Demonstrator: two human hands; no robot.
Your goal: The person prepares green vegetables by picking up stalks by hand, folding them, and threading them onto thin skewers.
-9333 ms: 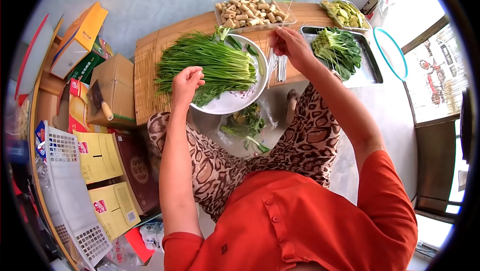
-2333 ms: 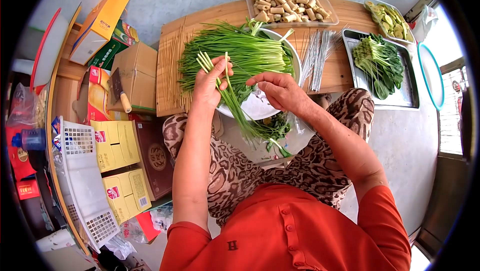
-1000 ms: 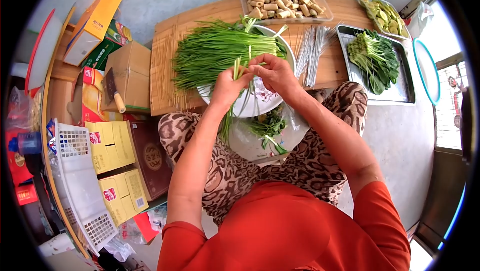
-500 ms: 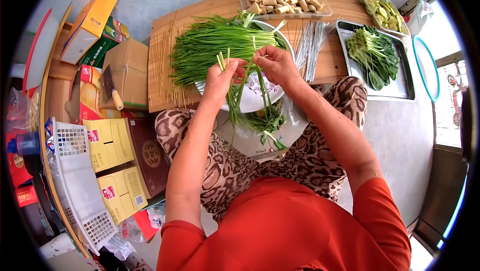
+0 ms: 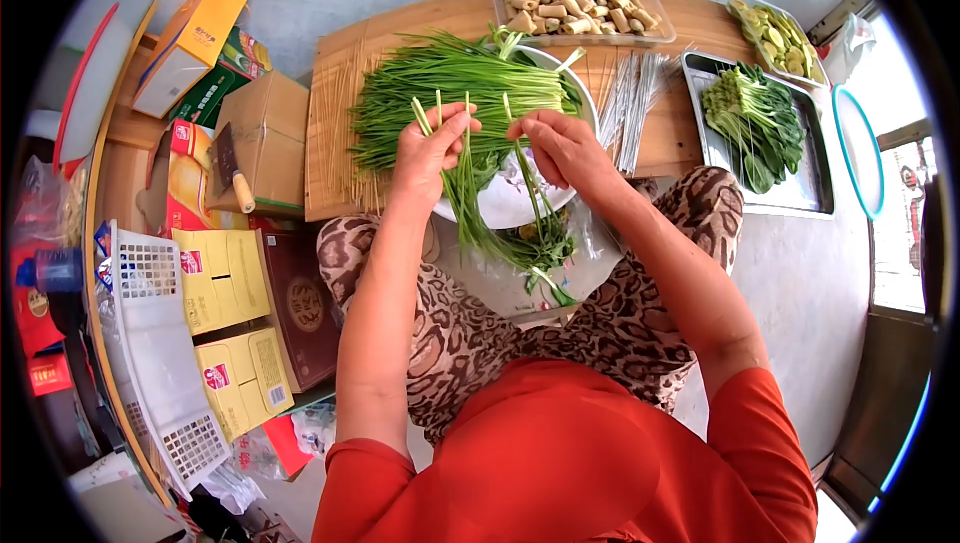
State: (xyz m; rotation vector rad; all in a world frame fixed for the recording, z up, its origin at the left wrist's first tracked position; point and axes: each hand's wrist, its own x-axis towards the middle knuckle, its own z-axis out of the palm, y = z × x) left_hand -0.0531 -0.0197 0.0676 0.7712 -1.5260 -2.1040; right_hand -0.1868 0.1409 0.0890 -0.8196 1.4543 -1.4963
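Observation:
My left hand [image 5: 428,156] is closed on a few green chive stalks [image 5: 467,205], whose pale ends stick up past the fingers and whose leaves hang down. Right of it, my right hand [image 5: 560,150] pinches another thin stalk [image 5: 530,180] near its pale end. Beyond both hands, a large heap of chives [image 5: 455,93] lies across a white round plate [image 5: 505,205] and the wooden table [image 5: 672,143]. Below the plate, leafy scraps [image 5: 547,248] lie in a clear plastic bag.
Metal skewers [image 5: 628,108] and wooden skewers [image 5: 345,133] lie on the table. Behind stands a tub of beige rolls [image 5: 575,8]; to the right are a metal tray [image 5: 815,188] of greens and a tub of green slices [image 5: 780,40]. Cartons [image 5: 275,138] and a knife [image 5: 236,171] are left.
The white plate and chive heap stay put. My hands, close together a second ago, have moved apart, and a single stalk now hangs from my right hand, separate from the left hand's bunch.

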